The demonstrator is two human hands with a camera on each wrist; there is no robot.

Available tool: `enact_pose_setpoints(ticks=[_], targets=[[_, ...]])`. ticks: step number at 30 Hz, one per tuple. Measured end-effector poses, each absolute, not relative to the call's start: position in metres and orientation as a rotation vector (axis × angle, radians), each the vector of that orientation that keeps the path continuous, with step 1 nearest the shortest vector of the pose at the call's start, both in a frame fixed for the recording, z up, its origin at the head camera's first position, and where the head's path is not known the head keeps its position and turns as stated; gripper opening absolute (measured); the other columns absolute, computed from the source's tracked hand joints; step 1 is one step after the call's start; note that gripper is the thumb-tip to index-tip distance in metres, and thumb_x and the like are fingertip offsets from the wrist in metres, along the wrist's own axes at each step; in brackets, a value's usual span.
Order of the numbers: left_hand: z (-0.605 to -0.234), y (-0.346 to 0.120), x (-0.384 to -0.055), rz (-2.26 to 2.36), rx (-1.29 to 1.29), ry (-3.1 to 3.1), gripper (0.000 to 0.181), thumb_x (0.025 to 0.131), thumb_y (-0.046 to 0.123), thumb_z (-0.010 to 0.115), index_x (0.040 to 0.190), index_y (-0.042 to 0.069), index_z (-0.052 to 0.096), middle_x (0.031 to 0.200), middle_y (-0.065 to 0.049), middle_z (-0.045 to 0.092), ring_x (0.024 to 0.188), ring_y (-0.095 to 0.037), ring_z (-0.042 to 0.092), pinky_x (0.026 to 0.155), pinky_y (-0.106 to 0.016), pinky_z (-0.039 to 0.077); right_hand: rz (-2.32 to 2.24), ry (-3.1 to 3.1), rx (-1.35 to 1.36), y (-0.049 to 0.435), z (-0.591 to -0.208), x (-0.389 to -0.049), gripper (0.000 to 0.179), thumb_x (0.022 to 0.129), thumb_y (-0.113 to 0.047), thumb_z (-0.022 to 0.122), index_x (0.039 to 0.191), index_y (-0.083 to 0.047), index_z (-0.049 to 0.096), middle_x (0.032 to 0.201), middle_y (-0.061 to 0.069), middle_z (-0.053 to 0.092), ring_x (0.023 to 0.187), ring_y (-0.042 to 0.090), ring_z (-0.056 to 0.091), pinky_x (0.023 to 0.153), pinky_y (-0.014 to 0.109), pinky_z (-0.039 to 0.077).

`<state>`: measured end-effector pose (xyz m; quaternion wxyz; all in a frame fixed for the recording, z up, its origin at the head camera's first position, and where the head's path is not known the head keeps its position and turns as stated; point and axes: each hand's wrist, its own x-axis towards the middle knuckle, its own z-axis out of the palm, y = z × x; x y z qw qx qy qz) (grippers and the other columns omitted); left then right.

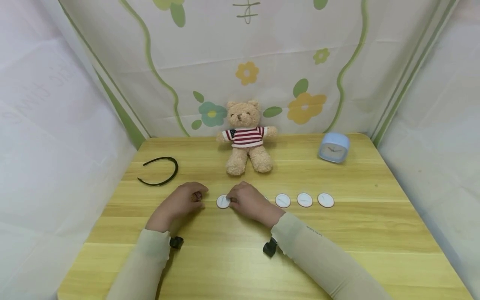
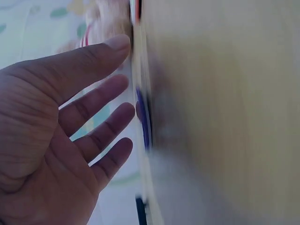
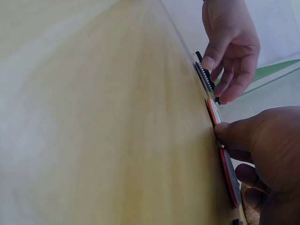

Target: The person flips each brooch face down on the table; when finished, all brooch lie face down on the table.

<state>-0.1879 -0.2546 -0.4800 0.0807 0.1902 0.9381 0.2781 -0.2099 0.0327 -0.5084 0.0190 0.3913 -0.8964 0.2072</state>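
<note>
My left hand [image 1: 181,204] is low over the table, thumb and fingers apart. In the left wrist view, a thin blue-edged disc [image 2: 144,119] lies just past its fingertips. To the right, my right hand [image 1: 249,203] pinches the near edge of a round white disc [image 1: 222,201] with a red rim and a thin dark line on it. That disc lies flat on the wood. The right wrist view has the thumb at the rim of this disc, with another red-rimmed disc [image 3: 229,178] below it. My right hand partly covers the row of discs.
More white discs [image 1: 283,201] continue the row to the right. A teddy bear [image 1: 245,137] in a striped shirt sits against the back cloth. A black headband [image 1: 172,171] lies at the left, and a light blue clock [image 1: 334,147] stands at the back right.
</note>
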Motion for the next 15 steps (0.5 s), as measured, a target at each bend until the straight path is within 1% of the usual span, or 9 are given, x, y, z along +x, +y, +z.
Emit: enact_pose_setpoints(ticks=[2,4,6,9,11,15], targets=[[-0.48,-0.268,-0.187,0.798,0.567,2.82,0.056,0.094,0.011,0.087,0.147,0.007,0.067,0.151,-0.018,0.064,0.14,-0.042,0.06,0.116,-0.062,0.049,0.633,-2.778,1.215,0.032,-0.509,-0.211,0.021,0.103,-0.022,0.078,0.122,-0.013,0.083,0.12,0.001,0.08,0.113,0.021,0.07,0.104,0.037,0.056],[-0.48,-0.279,-0.186,0.776,0.538,2.823,0.063,0.092,0.011,0.088,0.15,0.008,0.064,0.158,-0.019,0.058,0.148,-0.044,0.052,0.122,-0.064,0.043,0.623,-2.781,1.209,0.032,-0.509,-0.211,0.021,0.103,-0.023,0.078,0.121,-0.013,0.083,0.12,0.0,0.08,0.112,0.02,0.07,0.103,0.037,0.056],[-0.48,-0.287,-0.186,0.779,0.51,2.807,0.065,0.092,0.009,0.088,0.152,0.008,0.062,0.16,-0.019,0.057,0.15,-0.045,0.05,0.124,-0.065,0.04,0.618,-2.783,1.203,0.033,-0.509,-0.211,0.022,0.102,-0.023,0.079,0.121,-0.013,0.082,0.12,0.0,0.08,0.112,0.02,0.07,0.103,0.037,0.056],[-0.481,-0.293,-0.187,0.823,0.438,2.774,0.059,0.095,0.01,0.086,0.15,0.014,0.065,0.156,-0.014,0.061,0.15,-0.043,0.051,0.124,-0.066,0.04,0.632,-2.791,1.201,0.033,-0.508,-0.212,0.022,0.103,-0.023,0.079,0.122,-0.013,0.082,0.121,0.0,0.08,0.112,0.021,0.069,0.103,0.038,0.056],[-0.482,-0.295,-0.187,0.853,0.417,2.756,0.052,0.097,0.01,0.083,0.146,0.017,0.068,0.153,-0.012,0.063,0.148,-0.041,0.053,0.124,-0.066,0.04,0.645,-2.798,1.206,0.033,-0.507,-0.212,0.023,0.103,-0.023,0.078,0.123,-0.012,0.082,0.122,0.001,0.08,0.113,0.022,0.069,0.103,0.038,0.056],[-0.484,-0.293,-0.188,0.881,0.424,2.75,0.041,0.099,0.009,0.081,0.137,0.02,0.074,0.146,-0.008,0.067,0.144,-0.038,0.056,0.123,-0.064,0.042,0.635,-2.822,1.204,0.032,-0.509,-0.212,0.026,0.105,-0.025,0.075,0.128,-0.013,0.08,0.126,0.001,0.079,0.116,0.021,0.068,0.105,0.038,0.056]])
